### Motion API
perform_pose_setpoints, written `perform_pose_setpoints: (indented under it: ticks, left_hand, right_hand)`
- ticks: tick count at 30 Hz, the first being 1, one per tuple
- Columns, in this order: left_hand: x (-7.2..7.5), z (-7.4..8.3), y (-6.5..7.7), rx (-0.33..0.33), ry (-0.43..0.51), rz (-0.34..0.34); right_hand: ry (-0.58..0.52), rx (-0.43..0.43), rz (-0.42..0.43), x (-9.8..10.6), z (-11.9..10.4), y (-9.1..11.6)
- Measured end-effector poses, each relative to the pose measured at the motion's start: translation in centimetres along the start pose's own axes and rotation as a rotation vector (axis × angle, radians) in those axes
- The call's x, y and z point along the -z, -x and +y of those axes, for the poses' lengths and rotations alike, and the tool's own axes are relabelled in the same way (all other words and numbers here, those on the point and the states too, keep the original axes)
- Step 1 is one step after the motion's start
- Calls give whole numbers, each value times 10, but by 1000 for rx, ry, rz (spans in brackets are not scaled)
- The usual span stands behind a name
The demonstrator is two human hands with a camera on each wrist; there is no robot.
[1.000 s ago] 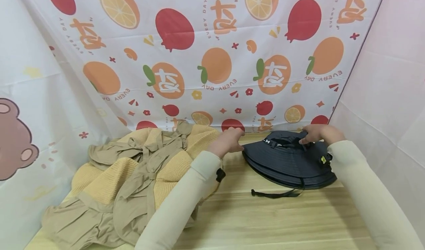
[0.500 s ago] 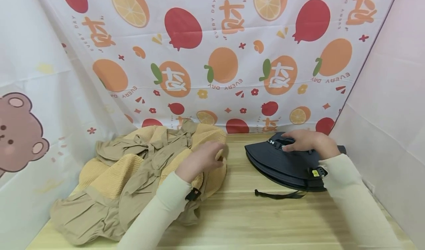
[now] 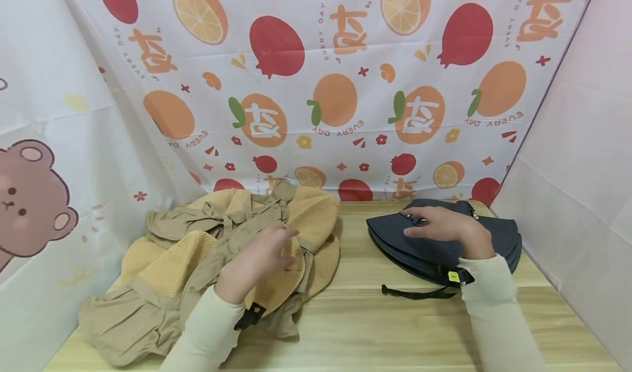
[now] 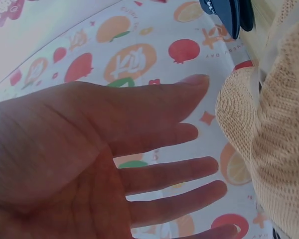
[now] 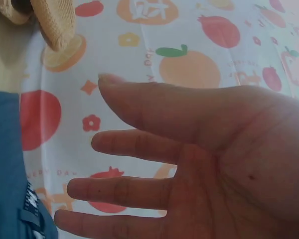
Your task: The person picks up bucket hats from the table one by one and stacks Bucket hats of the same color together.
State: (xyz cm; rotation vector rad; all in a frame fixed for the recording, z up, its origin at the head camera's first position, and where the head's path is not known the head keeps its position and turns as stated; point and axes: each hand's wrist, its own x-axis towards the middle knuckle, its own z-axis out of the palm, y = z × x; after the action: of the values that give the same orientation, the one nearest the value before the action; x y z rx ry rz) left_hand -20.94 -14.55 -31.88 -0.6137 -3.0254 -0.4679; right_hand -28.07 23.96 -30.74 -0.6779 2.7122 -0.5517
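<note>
- Head view: we see that the right hand (image 3: 454, 229) has let go of the dark hat (image 3: 424, 255); a second ago it pinched the crown, and now it lies over it with relaxed fingers, holding nothing.
- We also find that the left hand (image 3: 259, 262) has drawn from the far right edge of the yellow-and-khaki pile (image 3: 197, 251) to a nearer place above it, its fingers loose and gripping nothing. To our judgement, both items are now released, with neither being worked.
- The pile, woven with cloth bows, sits at the left of the desk (image 3: 375, 333); the dark hat, its brim layered, lies at the far right, a black strap (image 3: 417, 294) trailing on its near side.
- The desk is pale, with wood grain. We see a fruit-print curtain (image 3: 296, 103) along the far side, a white cloth with a bear print (image 3: 34, 196) at left, and a plain pale wall (image 3: 582, 158) at right.
- Left wrist view: we see straight, spread fingers, just beside the weave and apart from it.
- Right wrist view: we see the fingers extended and bare of any load; whether the lowest one touches the dark hat we cannot tell.
</note>
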Motion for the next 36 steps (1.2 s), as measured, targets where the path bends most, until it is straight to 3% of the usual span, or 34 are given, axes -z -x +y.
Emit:
perform_pose_setpoints:
  ticks: [6, 10, 17, 20, 25, 36]
  left_hand:
    - [0, -4, 18, -39, -55, 55]
    - [-3, -8, 23, -14, -73, 47]
    - [-6, -12, 24, 49, -62, -7]
    - [-7, -9, 23, 99, -44, -65]
    - [-9, -6, 24, 189, -92, -152]
    - [-18, -6, 28, 212, -119, -180]
  right_hand:
    - [-40, 13, -15, -14, -1, -1]
    - [-62, 15, -23, -19, -5, -1]
    - [-46, 15, -24, -21, -10, 3]
    - [-49, 13, -27, -23, -10, 3]
    - [-43, 15, -31, -26, -10, 3]
    - [-34, 13, -33, -26, -14, 2]
